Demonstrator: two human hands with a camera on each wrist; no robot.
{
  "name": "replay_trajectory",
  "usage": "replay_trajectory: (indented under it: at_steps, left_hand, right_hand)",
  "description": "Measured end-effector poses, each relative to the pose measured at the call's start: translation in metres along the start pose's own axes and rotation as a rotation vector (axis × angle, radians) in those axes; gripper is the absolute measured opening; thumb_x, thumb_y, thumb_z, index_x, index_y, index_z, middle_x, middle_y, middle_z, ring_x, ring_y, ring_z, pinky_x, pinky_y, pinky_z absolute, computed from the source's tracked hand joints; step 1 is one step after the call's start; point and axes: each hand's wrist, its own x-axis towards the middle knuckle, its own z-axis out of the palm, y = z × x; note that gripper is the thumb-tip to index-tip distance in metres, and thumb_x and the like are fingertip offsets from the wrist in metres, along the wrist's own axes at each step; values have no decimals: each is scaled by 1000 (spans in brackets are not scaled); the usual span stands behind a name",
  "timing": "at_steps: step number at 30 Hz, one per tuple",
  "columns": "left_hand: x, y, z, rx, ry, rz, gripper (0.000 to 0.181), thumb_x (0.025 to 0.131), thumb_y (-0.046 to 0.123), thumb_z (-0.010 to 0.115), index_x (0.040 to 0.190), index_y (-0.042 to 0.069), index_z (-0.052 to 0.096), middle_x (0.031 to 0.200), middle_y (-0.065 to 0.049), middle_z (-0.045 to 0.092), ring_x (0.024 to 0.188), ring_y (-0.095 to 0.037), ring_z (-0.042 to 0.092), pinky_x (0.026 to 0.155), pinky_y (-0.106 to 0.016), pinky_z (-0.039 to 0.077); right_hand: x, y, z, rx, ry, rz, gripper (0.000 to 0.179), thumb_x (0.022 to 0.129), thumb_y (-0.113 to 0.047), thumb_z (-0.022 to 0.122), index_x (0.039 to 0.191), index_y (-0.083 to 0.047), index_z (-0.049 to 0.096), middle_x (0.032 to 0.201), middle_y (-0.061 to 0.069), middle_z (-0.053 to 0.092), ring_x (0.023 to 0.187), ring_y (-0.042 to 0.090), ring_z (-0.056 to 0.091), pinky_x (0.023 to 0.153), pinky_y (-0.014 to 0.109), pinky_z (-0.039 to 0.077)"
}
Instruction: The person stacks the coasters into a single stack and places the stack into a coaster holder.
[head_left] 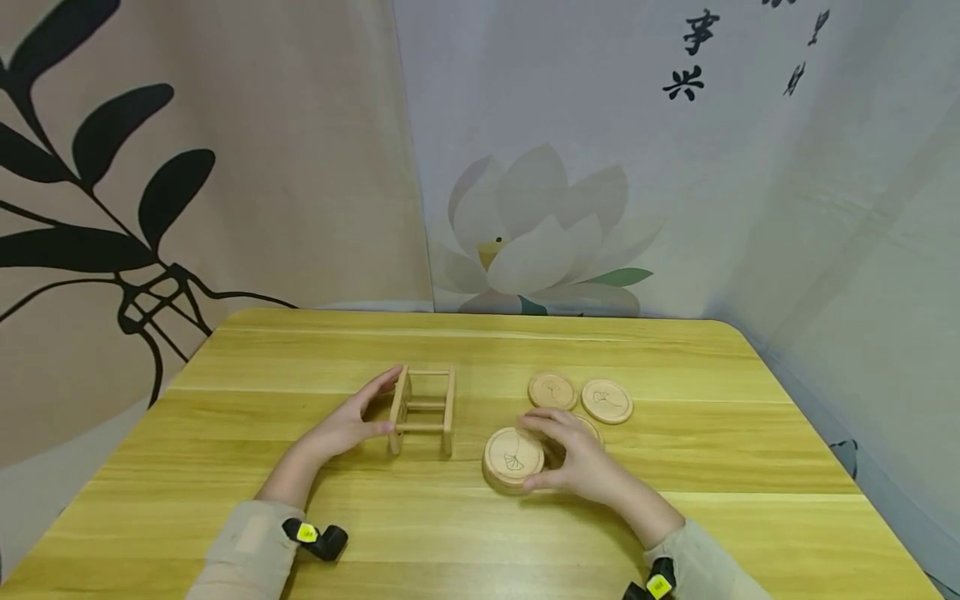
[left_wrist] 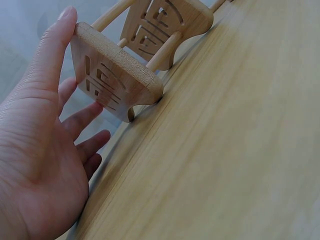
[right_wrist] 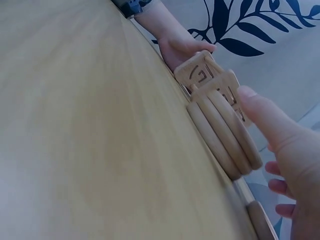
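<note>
A wooden coaster rack (head_left: 448,412), two cut-out side panels joined by rods, stands on the table. My left hand (head_left: 347,427) holds its left panel, thumb on the near edge and a finger at the far edge. Up close in the left wrist view, the panel (left_wrist: 112,75) has slots cut through it. To the right is a stack of three round wooden coasters (head_left: 513,454), the top one engraved with a leaf. My right hand (head_left: 577,458) spreads around the stack's right side. In the right wrist view its thumb (right_wrist: 262,107) is at the stack's rim, the other fingers apart from it.
Two loose coasters, one on the left (head_left: 552,391) and one on the right (head_left: 607,402), lie flat behind the right hand. A third coaster (head_left: 592,427) is partly hidden by that hand. Printed cloth (head_left: 525,100) hangs behind the wooden table (head_left: 360,533).
</note>
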Motion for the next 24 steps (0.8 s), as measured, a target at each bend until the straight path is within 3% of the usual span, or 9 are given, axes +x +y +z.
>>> replay_trajectory:
  at_steps: [8,24]
  left_hand:
    - [0,2,1,-3,0,1,79,92,10,64,155,17,17,151,-19,25,137,-44,19,101,-72,9]
    - [0,3,0,-9,-1,-7,79,92,11,64,155,19,17,152,-19,24,137,-44,18,100,-73,8]
  right_hand:
    - [-4,11,-11,48,44,21,83,65,-39,86,136,-9,54,139,9,46,128,30,39,102,57,31]
    - [-21,31,-30,-27,81,81,83,66,-35,87,137,-9,52,140,12,46,129,36,36,101,62,28]
